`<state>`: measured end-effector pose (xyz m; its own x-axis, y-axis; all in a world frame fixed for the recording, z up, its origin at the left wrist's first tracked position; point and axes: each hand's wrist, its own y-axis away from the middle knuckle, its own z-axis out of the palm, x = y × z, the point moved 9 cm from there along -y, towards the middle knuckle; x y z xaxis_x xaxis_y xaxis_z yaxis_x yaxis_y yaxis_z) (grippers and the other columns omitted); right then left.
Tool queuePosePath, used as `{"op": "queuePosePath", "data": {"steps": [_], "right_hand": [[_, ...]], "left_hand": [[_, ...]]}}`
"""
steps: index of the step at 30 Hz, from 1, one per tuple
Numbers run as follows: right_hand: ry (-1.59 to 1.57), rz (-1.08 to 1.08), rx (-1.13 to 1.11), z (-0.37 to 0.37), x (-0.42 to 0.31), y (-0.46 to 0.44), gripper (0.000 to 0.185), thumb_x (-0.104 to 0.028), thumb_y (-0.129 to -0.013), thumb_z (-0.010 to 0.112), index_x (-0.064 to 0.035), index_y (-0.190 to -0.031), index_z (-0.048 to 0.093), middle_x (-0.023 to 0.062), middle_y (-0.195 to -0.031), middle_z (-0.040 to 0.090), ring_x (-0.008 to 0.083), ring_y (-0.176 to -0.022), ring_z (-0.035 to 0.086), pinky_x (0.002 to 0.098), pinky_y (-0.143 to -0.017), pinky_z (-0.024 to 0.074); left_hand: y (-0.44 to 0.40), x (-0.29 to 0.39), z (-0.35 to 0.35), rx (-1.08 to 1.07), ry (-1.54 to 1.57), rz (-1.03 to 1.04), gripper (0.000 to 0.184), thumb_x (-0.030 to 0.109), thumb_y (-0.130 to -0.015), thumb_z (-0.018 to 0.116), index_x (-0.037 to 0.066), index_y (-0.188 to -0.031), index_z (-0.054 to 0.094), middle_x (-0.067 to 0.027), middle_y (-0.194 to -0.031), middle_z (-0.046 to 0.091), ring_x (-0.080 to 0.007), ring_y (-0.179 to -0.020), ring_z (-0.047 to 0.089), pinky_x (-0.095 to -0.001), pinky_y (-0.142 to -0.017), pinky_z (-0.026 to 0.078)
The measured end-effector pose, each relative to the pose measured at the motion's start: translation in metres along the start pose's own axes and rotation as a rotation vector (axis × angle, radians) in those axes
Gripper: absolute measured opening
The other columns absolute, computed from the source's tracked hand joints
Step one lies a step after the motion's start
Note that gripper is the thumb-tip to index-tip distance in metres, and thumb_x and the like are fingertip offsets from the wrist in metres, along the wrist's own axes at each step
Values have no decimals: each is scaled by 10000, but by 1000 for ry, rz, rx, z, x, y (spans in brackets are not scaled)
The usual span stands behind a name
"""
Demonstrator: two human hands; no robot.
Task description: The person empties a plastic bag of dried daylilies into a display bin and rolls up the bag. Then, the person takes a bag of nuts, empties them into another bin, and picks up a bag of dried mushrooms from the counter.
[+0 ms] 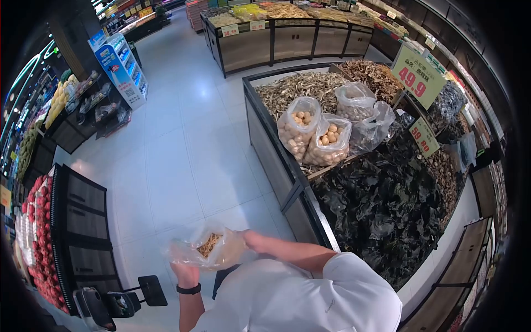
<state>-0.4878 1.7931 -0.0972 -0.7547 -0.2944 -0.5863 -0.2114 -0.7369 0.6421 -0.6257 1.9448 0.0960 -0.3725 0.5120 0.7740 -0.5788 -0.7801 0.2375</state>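
Observation:
A clear plastic bag (224, 252) with thin yellow-brown dried strips (210, 244) inside hangs in front of my white shirt, its mouth open upward. My left hand (185, 270), below a black wristband, is closed on the bag's left side; the thin film partly covers the fingers. On the bag's right side my right hand (255, 242) grips the plastic, its fingertips partly hidden. The bag is held over the floor, apart from the bins.
To the right stands a dark-framed bin (298, 191) with dried mushrooms (301, 91), black dried sheets (381, 193) and several filled plastic bags (326, 144). Red-packed goods (41, 238) line a left-hand shelf. A phone-like device on a mount (119, 304) sits low at left. Pale tiled floor (177, 149) runs between.

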Motion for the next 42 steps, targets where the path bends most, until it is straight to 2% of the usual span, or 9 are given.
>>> {"op": "queuePosePath", "data": {"steps": [4, 6, 9, 12, 19, 21, 37, 39, 42], "right_hand": [[-114, 10, 13, -14, -20, -11, 327, -260, -1035, 398, -47, -1016, 646, -1, -627, 553, 90, -440, 365, 247, -471, 318], [-55, 148, 82, -27, -21, -17, 333, -182, -969, 496, -19, -1235, 612, 91, -1210, 631, 195, -1064, 605, 348, -913, 489], [-96, 112, 131, -42, -41, -44, 321, -148, -944, 499, 5, -1198, 620, 119, -1190, 644, 217, -1086, 605, 371, -924, 489], [-327, 6, 114, -41, -82, -79, 298, -250, -1013, 418, -51, -1006, 640, -10, -640, 548, 88, -449, 369, 245, -424, 282], [-274, -40, 234, -24, -177, -171, 327, -313, -1018, 433, -70, -992, 651, -12, -686, 564, 83, -468, 375, 248, -444, 297], [-303, -78, 157, -5, -212, -202, 337, -207, -951, 542, -6, -1214, 609, 139, -1217, 628, 247, -1094, 601, 404, -984, 461], [-323, 8, 151, 8, -369, -385, 308, -125, -972, 491, 39, -1213, 589, 169, -1184, 627, 263, -1083, 614, 407, -952, 490], [-276, 24, 192, -5, -389, -421, 340, -299, -1030, 445, -49, -1109, 661, 9, -863, 649, 100, -639, 502, 258, -539, 375], [-213, 53, 208, -16, -445, -443, 332, -307, -1019, 470, -50, -1097, 667, 0, -853, 640, 108, -621, 475, 258, -537, 364]], "left_hand": [[-52, -11, 26, -64, -47, -37, 205, 265, -1020, 493, 83, -1091, 555, -47, -1030, 593, -194, -968, 583, -390, -874, 489], [-83, -21, 35, -87, -61, -58, 199, 261, -1019, 495, 85, -1090, 556, -48, -1025, 595, -194, -956, 587, -390, -859, 497], [-132, -32, 42, -74, -100, -107, 187, 252, -1016, 502, 89, -1090, 557, -53, -1022, 597, -191, -948, 593, -390, -837, 510], [-188, -35, 63, -134, -115, -155, 189, 254, -1015, 506, 88, -1089, 557, -54, -1013, 600, -188, -946, 598, -388, -841, 513], [-322, -2, 102, -248, -107, -225, 208, 272, -1010, 528, 78, -1079, 555, -56, -986, 610, -184, -909, 613, -375, -812, 534], [-362, 18, 109, -282, -115, -209, 214, 279, -1009, 533, 76, -1073, 553, -58, -982, 610, -184, -906, 616, -373, -803, 541], [-585, 45, 142, -163, -122, -220, 268, 334, -1014, 516, 71, -1063, 525, -74, -980, 572, -200, -910, 597, -406, -838, 545], [-617, 42, 156, -165, -120, -207, 270, 336, -1014, 516, 72, -1064, 525, -73, -983, 570, -200, -909, 594, -408, -848, 541], [-663, 48, 189, -113, -199, -173, 270, 332, -1017, 511, 67, -1069, 525, -69, -988, 570, -195, -914, 586, -413, -860, 536]]}}
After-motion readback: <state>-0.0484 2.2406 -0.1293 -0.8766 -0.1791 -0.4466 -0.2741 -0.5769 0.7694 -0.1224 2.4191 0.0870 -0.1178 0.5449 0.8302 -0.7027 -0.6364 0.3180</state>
